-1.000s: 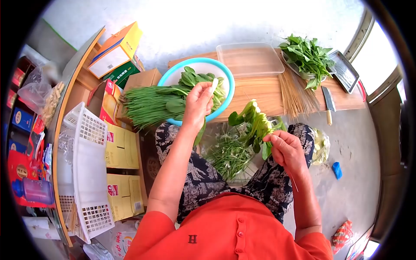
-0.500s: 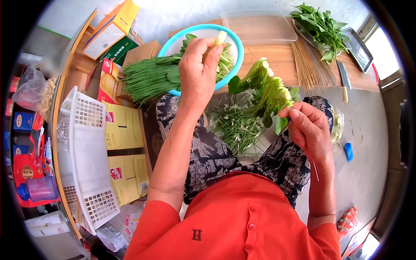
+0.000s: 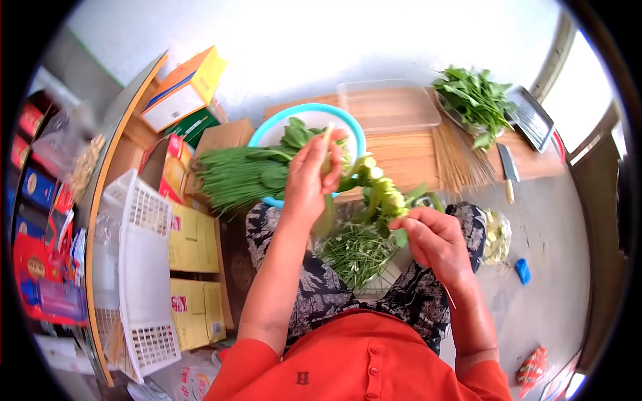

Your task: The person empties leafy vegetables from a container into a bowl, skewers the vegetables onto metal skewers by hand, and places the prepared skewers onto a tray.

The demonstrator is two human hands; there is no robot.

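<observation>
Wooden board (image 3: 401,157) beyond, the left hand (image 3: 310,175) pinches a stalk (image 3: 328,133) while the right hand (image 3: 436,244) pinches skewered greens (image 3: 385,198)

Bright window light, washed-out wall, curved dark fisheye edges

Here's a red shirt (image 3: 348,357) with short sleeves (image 3: 249,367), a dark H (image 3: 303,378) left of 3 matching buttons (image 3: 373,371), and below, black trousers (image 3: 321,284) splashed with a busy pale print!
</observation>
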